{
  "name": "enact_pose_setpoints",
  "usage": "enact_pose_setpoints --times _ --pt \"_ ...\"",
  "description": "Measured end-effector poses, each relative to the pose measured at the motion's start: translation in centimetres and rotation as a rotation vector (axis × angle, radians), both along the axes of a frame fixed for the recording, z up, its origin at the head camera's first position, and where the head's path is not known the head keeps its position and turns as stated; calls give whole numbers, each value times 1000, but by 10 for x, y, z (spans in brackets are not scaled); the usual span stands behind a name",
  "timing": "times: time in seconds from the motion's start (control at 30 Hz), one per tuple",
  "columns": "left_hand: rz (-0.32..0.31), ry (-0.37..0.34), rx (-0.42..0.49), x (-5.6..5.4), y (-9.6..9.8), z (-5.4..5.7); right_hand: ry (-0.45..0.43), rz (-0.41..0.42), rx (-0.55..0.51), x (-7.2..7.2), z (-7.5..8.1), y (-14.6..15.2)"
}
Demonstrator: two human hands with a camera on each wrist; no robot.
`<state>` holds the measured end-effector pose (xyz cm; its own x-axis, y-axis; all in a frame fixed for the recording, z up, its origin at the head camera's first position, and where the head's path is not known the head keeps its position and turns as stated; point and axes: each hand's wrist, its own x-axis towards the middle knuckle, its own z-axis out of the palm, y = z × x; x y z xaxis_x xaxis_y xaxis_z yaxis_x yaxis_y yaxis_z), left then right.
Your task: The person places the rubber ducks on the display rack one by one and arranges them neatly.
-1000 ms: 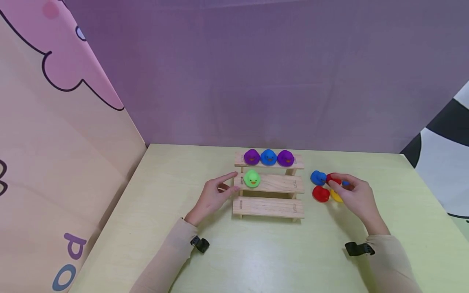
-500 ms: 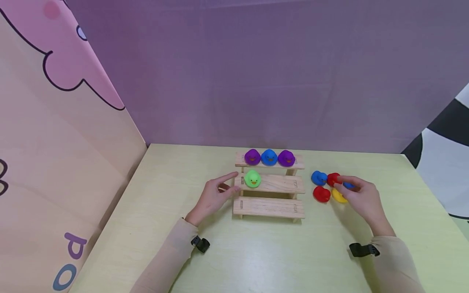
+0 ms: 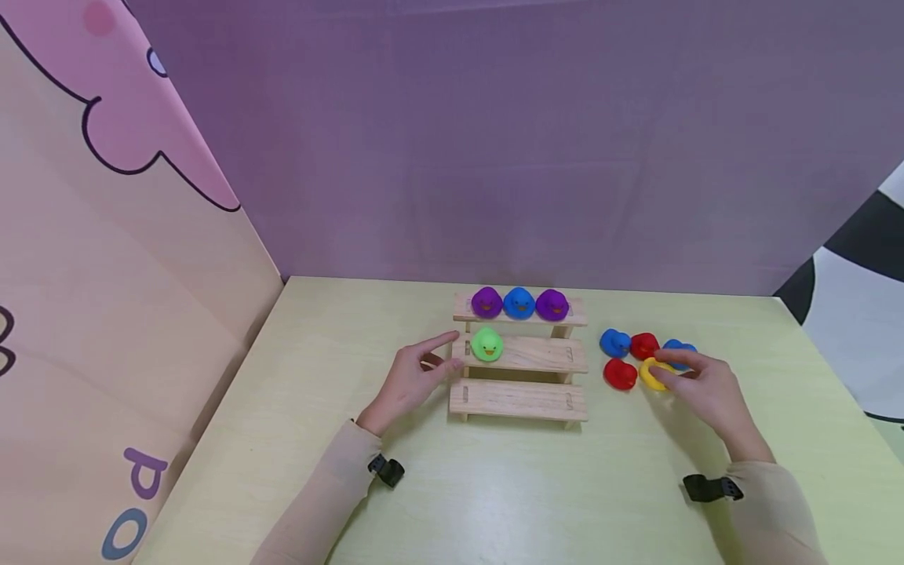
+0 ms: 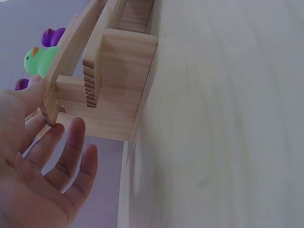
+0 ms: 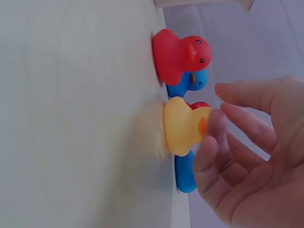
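Left hand (image 3: 408, 382) pinching middle step (image 3: 537, 355) of wooden rack (image 3: 519, 399) at its 9 o'clock end, outer fingers spread | right hand (image 3: 709, 392) loosely curved, thumb parted, nothing held, above yellow duck (image 5: 178, 126) (fingertip contact: cannot tell) | yellow duck on counter (image 3: 523, 486), rack's 3 o'clock, red duck (image 3: 620, 374) at its 9 | green duck (image 3: 486, 345) on middle step

Pale table (image 3: 523, 502) bears three-tier wooden stand (image 3: 518, 399) (three ducks (image 3: 519, 304) on top tier (image 3: 577, 312), green duck (image 3: 487, 345) on middle tier (image 3: 537, 353)) and, to its right, five more ducks (image 3: 644, 345).
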<state>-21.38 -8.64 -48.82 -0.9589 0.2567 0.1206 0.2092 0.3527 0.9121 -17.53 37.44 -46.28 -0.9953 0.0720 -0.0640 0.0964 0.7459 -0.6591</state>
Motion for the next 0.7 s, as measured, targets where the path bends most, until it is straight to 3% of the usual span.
enact_pose_setpoints --times 0.37,0.7 --pt "4 -4 -6 0 0 -1 -79 35 -17 5 -1 8" --pt "5 -11 -12 1 0 2 -66 33 -24 5 -4 11"
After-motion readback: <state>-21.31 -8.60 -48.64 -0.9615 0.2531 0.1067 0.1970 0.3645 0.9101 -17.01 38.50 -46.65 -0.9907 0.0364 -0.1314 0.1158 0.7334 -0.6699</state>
